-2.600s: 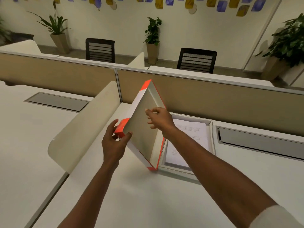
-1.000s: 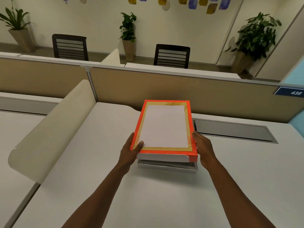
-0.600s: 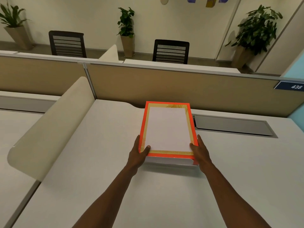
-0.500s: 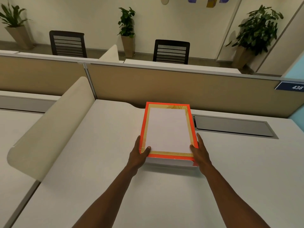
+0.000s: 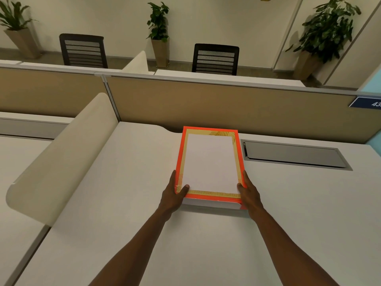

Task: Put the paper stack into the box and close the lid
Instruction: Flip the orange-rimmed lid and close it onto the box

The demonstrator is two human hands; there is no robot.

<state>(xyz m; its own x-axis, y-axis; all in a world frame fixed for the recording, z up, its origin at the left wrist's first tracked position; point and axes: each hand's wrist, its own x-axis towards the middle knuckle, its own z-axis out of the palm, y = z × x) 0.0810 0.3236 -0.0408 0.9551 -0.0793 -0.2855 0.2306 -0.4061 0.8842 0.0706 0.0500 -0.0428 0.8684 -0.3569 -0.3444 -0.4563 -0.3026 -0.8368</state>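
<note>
The box lid (image 5: 210, 164), orange-rimmed with a gold border and a white middle, lies flat on top of the box in the centre of the white desk. Only the box's pale front wall (image 5: 212, 204) shows beneath the lid's near edge. The paper stack is hidden inside. My left hand (image 5: 173, 195) grips the lid's near left corner, thumb on top. My right hand (image 5: 250, 196) grips the near right corner in the same way.
A grey cable hatch (image 5: 292, 154) is set into the desk (image 5: 123, 203) just right of the box. A curved cream divider (image 5: 61, 153) stands to the left, and a tan partition (image 5: 226, 108) runs behind. Chairs and potted plants lie beyond.
The lid went from upright beside the open box to flat on top of it, then sank until the gap to the box closed. Both hands stayed at its near corners.
</note>
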